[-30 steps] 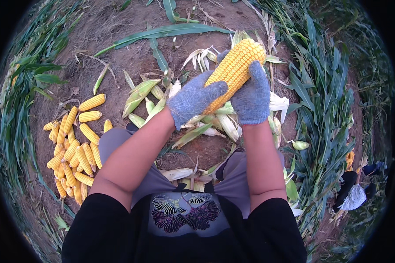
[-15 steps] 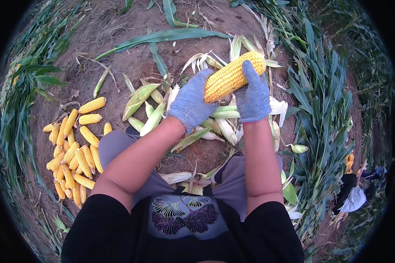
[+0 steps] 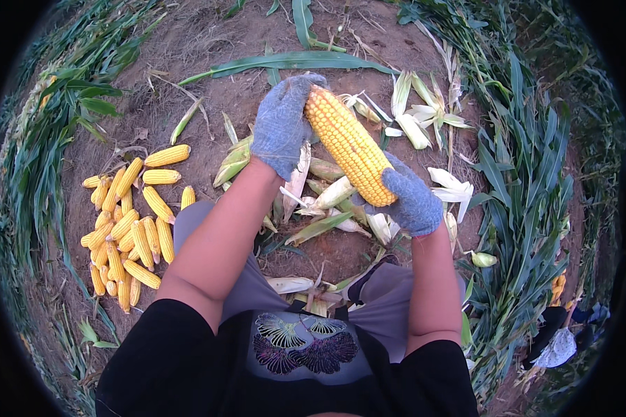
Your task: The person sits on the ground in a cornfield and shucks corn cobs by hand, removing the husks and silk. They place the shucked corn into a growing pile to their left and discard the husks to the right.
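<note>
A bare yellow ear of corn (image 3: 348,144) is held up between my two gloved hands, slanting from upper left to lower right. My left hand (image 3: 282,125), in a grey-blue knit glove, is closed round its upper end. At the lower end my right hand (image 3: 412,194), gloved alike, grips the tip from the right and below. Below the ear, on the soil between my legs, lie pale stripped husks (image 3: 325,221) and some ears that look still in their husks. Behind my left wrist a green husk (image 3: 234,161) is partly hidden.
Left of my knee is a pile of husked yellow ears (image 3: 122,240). Peeled husks (image 3: 424,111) lie ahead on the right. Rows of cut green stalks (image 3: 518,181) line both sides. At far right, another person (image 3: 558,340) shows in part.
The ear has been turned from slanting up to the right to slanting down to the right. My left hand has risen, and my right hand has dropped to the lower end.
</note>
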`<state>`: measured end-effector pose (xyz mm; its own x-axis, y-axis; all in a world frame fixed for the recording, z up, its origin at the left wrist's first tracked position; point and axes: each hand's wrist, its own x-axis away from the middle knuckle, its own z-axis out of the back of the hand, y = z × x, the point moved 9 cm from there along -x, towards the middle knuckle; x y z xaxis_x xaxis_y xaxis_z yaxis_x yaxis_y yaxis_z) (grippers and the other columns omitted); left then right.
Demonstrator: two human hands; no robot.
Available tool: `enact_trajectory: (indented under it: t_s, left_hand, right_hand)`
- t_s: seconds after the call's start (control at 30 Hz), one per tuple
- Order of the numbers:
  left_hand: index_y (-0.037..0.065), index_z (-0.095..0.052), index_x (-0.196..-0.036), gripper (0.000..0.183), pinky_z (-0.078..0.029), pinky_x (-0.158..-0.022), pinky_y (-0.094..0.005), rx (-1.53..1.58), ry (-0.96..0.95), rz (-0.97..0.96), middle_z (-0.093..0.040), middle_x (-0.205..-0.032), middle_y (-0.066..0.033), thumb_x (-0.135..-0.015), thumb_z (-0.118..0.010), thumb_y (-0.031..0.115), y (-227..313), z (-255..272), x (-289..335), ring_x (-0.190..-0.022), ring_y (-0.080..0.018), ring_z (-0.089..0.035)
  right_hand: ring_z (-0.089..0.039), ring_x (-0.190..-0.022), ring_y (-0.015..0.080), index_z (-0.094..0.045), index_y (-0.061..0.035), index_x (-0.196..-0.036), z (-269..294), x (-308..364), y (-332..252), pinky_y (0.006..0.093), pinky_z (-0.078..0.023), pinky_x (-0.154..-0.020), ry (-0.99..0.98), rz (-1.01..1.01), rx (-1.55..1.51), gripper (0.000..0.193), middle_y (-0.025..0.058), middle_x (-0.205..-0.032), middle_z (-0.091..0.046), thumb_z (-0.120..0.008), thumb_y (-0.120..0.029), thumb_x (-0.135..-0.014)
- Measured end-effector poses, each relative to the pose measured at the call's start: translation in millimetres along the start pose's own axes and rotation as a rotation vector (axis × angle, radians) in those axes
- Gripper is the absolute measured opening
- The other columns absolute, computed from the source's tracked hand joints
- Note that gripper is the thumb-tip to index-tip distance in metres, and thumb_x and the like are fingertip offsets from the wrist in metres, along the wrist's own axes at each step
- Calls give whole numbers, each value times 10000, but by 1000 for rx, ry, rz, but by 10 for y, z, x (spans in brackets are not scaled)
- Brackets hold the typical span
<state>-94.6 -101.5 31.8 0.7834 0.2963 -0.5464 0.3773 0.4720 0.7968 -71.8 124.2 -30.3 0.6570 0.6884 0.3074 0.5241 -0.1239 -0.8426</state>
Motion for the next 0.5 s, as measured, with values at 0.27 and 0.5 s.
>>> enact_trajectory:
  t_s: [0.27, 0.5]
  left_hand:
    - [-20, -448, -1348, 829, -477, -993, -377, 118, -131, 223, -588, -1232, -196, -757, -819, 427, 143, -130, 113, -1130, -300, -603]
    - [20, -381, -1444, 905, -446, -1038, -391, 32, -183, 40, -535, -1326, -226, -746, -838, 373, 280, -230, 106, -1206, -307, -560]
  right_hand:
    - [-633, -1088, 183, -450, -15, -1419, -74, -52, -79, 340, -573, -833, -6, 91, 75, 728, 96, -1260, -614, -733, -335, -830]
    - [-620, -1109, 187, -454, -1, -1414, -131, -20, -132, 316, -521, -917, 24, 160, 116, 711, 102, -1256, -617, -733, -305, -836]
